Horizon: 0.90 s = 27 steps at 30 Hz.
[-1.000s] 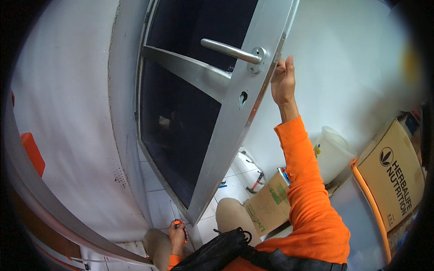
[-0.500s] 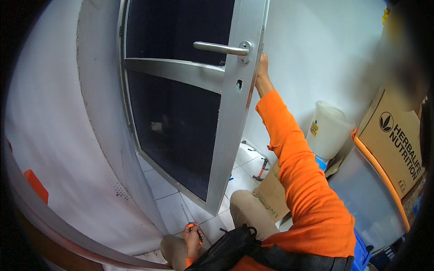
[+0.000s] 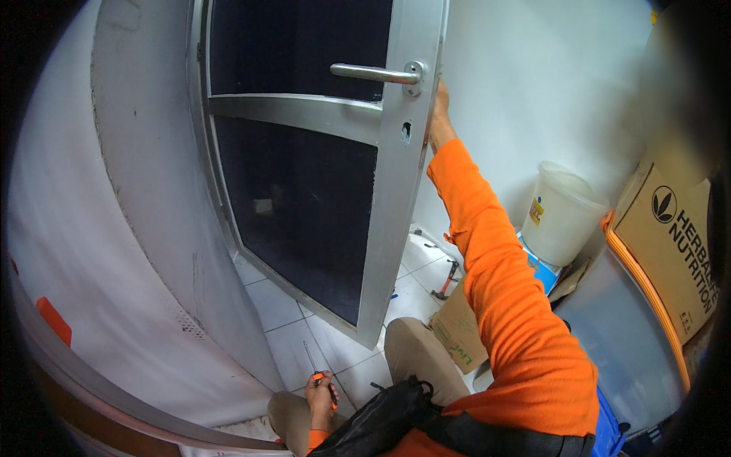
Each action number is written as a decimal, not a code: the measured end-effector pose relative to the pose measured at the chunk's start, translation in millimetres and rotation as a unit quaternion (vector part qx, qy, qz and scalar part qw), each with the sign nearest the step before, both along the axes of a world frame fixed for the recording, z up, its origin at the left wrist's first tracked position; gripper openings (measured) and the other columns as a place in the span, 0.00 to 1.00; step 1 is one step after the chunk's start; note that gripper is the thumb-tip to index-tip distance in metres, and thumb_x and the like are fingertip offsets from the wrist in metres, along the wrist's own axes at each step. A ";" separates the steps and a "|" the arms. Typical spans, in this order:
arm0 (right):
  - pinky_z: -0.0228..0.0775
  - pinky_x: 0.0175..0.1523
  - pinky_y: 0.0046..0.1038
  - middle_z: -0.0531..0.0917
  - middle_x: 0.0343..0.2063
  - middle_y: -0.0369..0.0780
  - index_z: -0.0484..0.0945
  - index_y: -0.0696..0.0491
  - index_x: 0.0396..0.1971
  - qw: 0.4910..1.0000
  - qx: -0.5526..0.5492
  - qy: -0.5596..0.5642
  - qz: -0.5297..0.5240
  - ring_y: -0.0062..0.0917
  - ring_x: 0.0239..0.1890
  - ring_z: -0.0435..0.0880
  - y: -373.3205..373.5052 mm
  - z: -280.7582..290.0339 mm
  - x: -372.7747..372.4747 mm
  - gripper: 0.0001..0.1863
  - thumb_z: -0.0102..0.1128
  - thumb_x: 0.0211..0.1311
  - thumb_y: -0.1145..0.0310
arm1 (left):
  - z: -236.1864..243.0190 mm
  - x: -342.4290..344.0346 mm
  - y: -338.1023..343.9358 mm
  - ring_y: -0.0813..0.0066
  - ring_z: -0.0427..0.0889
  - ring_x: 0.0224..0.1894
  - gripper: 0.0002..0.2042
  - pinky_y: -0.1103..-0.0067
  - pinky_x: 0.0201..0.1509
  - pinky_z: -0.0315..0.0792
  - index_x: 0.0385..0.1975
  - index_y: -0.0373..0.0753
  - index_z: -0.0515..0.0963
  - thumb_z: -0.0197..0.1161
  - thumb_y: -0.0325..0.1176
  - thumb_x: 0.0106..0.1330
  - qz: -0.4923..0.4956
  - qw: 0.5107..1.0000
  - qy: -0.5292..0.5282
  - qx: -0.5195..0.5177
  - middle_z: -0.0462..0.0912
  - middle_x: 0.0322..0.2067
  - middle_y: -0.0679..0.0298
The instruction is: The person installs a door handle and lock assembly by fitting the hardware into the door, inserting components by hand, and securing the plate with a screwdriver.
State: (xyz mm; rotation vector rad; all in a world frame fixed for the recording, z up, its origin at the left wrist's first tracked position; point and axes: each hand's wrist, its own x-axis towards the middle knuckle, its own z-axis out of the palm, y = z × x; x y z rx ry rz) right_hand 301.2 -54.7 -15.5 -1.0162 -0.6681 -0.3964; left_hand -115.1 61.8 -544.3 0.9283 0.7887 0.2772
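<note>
A: Grip first. What is in each hand?

B: Left hand (image 3: pixel 320 393): fingers curled round the handle of a screwdriver (image 3: pixel 318 376), orange and black. Held low, shaft pointing forward over the floor tiles (image 3: pixel 285 352). Right hand (image 3: pixel 442 108): arm stretched up, at the long free edge of the door (image 3: pixel 386 228). Fingers out of sight behind the metal; cannot tell how tightly they close.

A: Where does the door stand?

B: Upright, straight ahead of the person. Lever handle (image 3: pixel 373 74) beside the right hand, small cut-out (image 3: pixel 406 132) below it. Bottom corner near the screwdriver, not touching it.

A: How to do this bit well?

B: My reading: the right hand steadies the panel. Best done with even pressure on the edge and no sideways tug, since a hinged panel may swing. Fingers should stay off any rough metal round the cut-out.

A: And the tool?

B: Tip angled away from the knee (image 3: pixel 415 352) and from the dark lower pane (image 3: pixel 297 206); a slip could scratch it. Left wrist loose, handle well seated in the palm.
</note>
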 end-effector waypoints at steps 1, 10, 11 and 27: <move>0.76 0.34 0.34 0.82 0.28 0.39 0.81 0.54 0.36 1.000 -0.006 0.006 0.006 0.27 0.28 0.82 1.7 0.6 -3.5 0.21 0.49 0.72 0.51 | -0.1 0.5 1.2 0.78 0.73 0.15 0.05 0.77 0.17 0.70 0.38 0.43 0.79 0.68 0.33 0.68 0.005 1.000 0.001 0.001 0.75 0.17 0.68; 0.79 0.42 0.30 0.80 0.44 0.40 0.74 0.56 0.52 0.996 0.047 0.068 -0.019 0.25 0.42 0.83 -44.5 -84.0 -24.4 0.20 0.47 0.76 0.54 | -2.4 11.6 -6.2 0.77 0.73 0.16 0.06 0.77 0.17 0.70 0.39 0.42 0.79 0.68 0.34 0.69 -0.030 0.999 0.009 0.014 0.75 0.17 0.68; 0.79 0.44 0.30 0.79 0.45 0.41 0.74 0.57 0.52 0.991 0.027 0.072 -0.108 0.25 0.44 0.83 -59.6 -121.2 -49.1 0.18 0.50 0.76 0.57 | -1.5 10.5 -6.8 0.77 0.73 0.16 0.06 0.78 0.18 0.70 0.38 0.42 0.79 0.68 0.34 0.69 -0.025 0.999 0.000 0.023 0.75 0.17 0.68; 0.77 0.54 0.37 0.83 0.45 0.41 0.79 0.49 0.48 0.792 -0.581 -0.022 -0.186 0.38 0.51 0.82 -312.3 -384.6 -334.6 0.17 0.63 0.57 0.77 | 171.6 113.8 -31.5 0.82 0.71 0.24 0.11 0.82 0.29 0.66 0.30 0.37 0.77 0.68 0.35 0.71 -0.053 0.784 -0.212 0.581 0.75 0.22 0.69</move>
